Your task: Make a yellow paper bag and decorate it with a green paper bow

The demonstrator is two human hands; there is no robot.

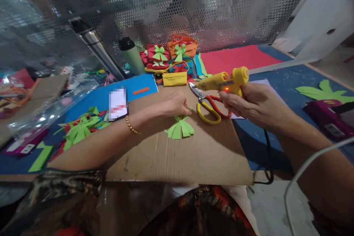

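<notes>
A fringed light-green piece (181,129) lies fanned out on a sheet of brown cardboard (166,162). My left hand (178,104) is closed at its top end, with fingertips pinched on it. A yellow glue gun (233,81) with a small lit orange light is gripped in my right hand (251,103), its nozzle pointing left above the scissors. The scissors (210,110), with one yellow and one red handle, rest on the cardboard between my hands, blades towards the far left.
Small felt bags (174,79) with green bows are stacked at the back, beside a green bottle (134,57) and a steel flask (99,49). A phone (118,104) and green pieces (80,129) lie left; a purple device (329,120) is right.
</notes>
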